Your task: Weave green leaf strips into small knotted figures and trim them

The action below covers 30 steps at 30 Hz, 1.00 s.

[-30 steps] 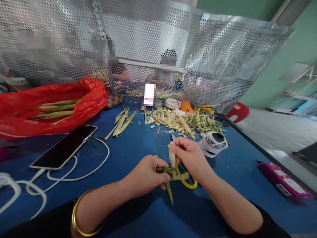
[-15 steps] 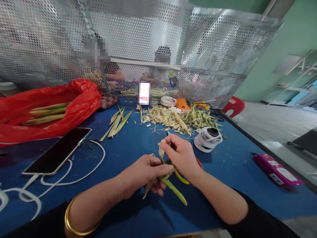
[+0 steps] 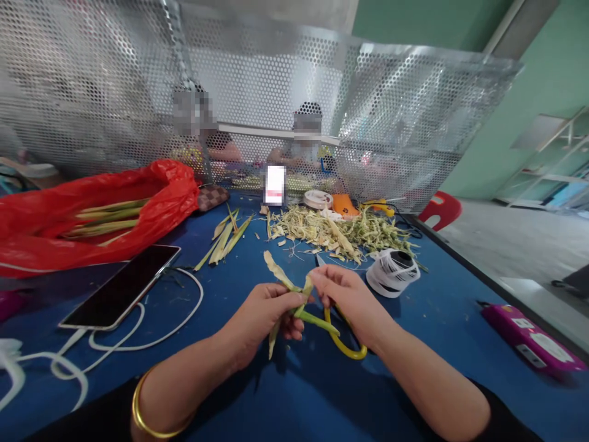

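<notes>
Grasping crossed green and pale leaf strips (image 3: 317, 320) with both hands, just below the centre of the frame. Pinching near their crossing between thumb and fingers of the left hand (image 3: 265, 313); nipping one pale upper end with the fingertips of the right hand (image 3: 350, 296). Partly covering yellow-handled scissors (image 3: 350, 353) on the blue table (image 3: 221, 399) with the right hand too. Showing a white-and-black spool (image 3: 393, 274) just right of that hand, a heap of shredded leaf pieces (image 3: 317, 231) above centre, and loose leaves (image 3: 224, 239) left of the heap. Including, farther left, a dark-screened phone (image 3: 122, 288) and an open red bag (image 3: 163, 184); at lower right, a purple packet (image 3: 529, 337).
</notes>
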Tool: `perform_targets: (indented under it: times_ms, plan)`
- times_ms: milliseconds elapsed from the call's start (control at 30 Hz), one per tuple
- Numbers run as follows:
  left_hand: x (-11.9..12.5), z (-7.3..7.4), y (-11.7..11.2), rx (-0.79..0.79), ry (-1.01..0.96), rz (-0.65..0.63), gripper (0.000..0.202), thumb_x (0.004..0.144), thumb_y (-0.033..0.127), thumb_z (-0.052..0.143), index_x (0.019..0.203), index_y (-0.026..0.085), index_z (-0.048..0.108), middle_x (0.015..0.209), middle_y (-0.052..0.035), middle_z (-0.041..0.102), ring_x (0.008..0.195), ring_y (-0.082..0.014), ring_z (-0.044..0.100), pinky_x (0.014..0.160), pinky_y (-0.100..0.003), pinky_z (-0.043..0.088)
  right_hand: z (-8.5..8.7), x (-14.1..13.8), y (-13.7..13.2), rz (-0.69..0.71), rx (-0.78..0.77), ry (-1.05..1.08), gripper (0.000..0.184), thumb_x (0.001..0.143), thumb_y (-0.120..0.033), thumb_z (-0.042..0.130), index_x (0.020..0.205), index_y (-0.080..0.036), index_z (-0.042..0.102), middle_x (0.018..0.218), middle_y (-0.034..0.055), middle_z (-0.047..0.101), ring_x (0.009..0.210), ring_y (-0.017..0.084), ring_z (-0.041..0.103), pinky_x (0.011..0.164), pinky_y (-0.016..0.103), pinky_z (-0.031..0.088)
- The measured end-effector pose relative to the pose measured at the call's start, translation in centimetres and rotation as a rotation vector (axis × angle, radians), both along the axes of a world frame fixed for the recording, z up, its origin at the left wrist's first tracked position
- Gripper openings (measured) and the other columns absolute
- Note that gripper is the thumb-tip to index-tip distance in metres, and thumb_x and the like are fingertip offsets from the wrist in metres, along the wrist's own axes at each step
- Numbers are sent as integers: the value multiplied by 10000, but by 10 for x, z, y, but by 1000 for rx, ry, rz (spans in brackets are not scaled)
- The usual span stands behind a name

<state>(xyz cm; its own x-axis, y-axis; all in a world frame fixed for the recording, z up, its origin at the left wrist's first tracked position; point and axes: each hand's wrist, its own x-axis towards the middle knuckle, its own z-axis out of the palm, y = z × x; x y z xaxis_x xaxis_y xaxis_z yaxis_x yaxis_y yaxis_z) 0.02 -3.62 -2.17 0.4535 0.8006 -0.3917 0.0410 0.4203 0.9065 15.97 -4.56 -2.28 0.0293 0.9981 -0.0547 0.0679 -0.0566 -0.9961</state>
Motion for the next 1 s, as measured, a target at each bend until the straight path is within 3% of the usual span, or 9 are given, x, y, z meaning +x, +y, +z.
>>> perform_targets:
  times_ms: [167,400,533,667,733,767,867,933,1000]
  plan:
    - [0,0,-1,-9,37,-95,218,720,322,623,778,119,679,469,0,584,414,-88,540,423,-165,370,-1,-6,-4,109,-108,149,263,687,-384,703,686,-157,570,513,-47,508,466,75,420,472,213,307]
    - [0,-5,0,-16,14,-169,175,713,291,596,705,126,654,458,2,581,390,-95,515,443,-202,421,-6,-11,0,-160,106,39,226,711,-336,658,640,-170,523,504,-60,478,469,80,415,478,216,332]
    - [1,-5,-1,-14,0,-165,158,714,275,602,686,126,648,449,4,575,378,-95,508,433,-203,418,-14,-12,7,-198,139,14,212,730,-337,637,652,-173,529,512,-58,471,479,94,425,486,226,345]
    - [-1,-2,3,-4,-93,3,217,745,316,623,796,111,676,524,-9,610,440,-98,544,476,-205,435,-8,-1,4,-243,224,-100,181,804,-355,571,830,-175,578,717,8,592,659,150,556,632,269,426]
    - [-3,0,7,11,-152,181,268,741,336,652,880,109,682,582,-22,639,525,-112,584,542,-212,465,0,2,-6,-372,415,-258,176,834,-344,555,933,-200,578,837,27,607,772,167,558,707,278,422]
    - [-4,1,8,21,-173,272,289,731,340,670,905,110,684,607,-30,653,573,-119,602,584,-216,478,3,2,-11,-404,499,-339,137,850,-334,538,868,-205,580,776,15,589,729,162,540,684,272,411]
    - [-4,2,11,88,-222,441,306,719,348,697,920,117,701,683,-52,694,695,-127,627,701,-214,484,5,-10,-25,-146,514,-476,203,836,-315,558,670,-200,576,605,-10,535,586,143,487,570,255,369]
    - [-2,1,9,136,-253,447,297,721,355,697,898,118,708,710,-59,705,713,-127,628,692,-203,477,-1,-23,-28,94,329,-445,144,802,-307,602,718,-192,621,683,6,601,644,155,526,597,253,388]
    - [1,-1,5,111,-264,394,305,711,364,699,884,113,701,705,-54,699,595,-114,602,565,-202,465,-8,-36,-27,169,177,-347,206,799,-326,595,661,-175,613,642,8,590,620,150,518,594,254,391]
